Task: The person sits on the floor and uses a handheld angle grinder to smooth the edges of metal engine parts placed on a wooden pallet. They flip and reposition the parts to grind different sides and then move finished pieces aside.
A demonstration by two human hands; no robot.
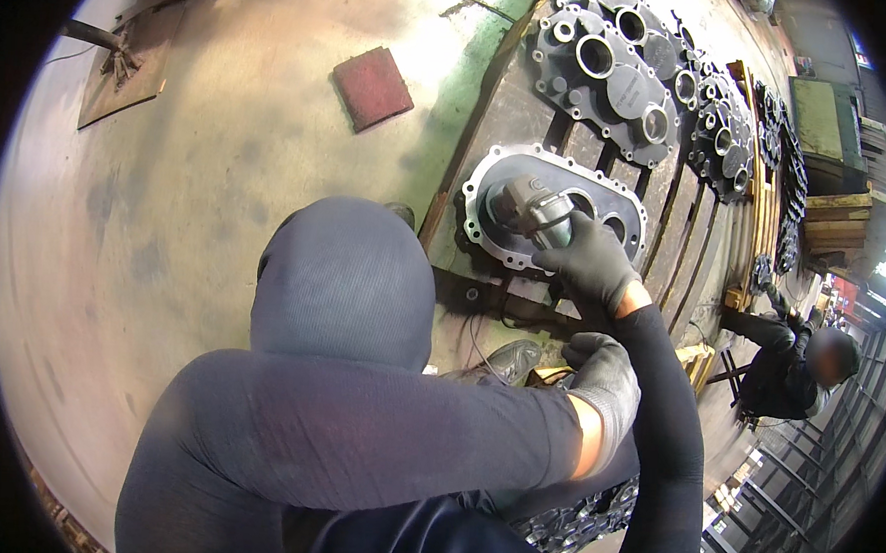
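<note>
My right hand [589, 259], in a dark glove, grips a grey angle grinder [532, 203]. The grinder's head is down inside an oval metal casting cover [481, 223] with a bright bolt-holed rim and round openings. The casting lies flat on a slatted wooden pallet [664, 258]. Below my right wrist, my left hand [606, 375] is closed in a grey glove, beside my right forearm. Its fingers curl inward, and what they hold, if anything, is hidden. The left arm crosses in front of me, just below my raised knee [343, 281].
Several dark castings [614, 80] lie at the pallet's far end, with more stacked beyond. A red square pad [373, 90] lies on the floor. A thin cord [478, 343] runs near my shoe [514, 360]. At the right, another person [794, 365] sits near wooden pallets.
</note>
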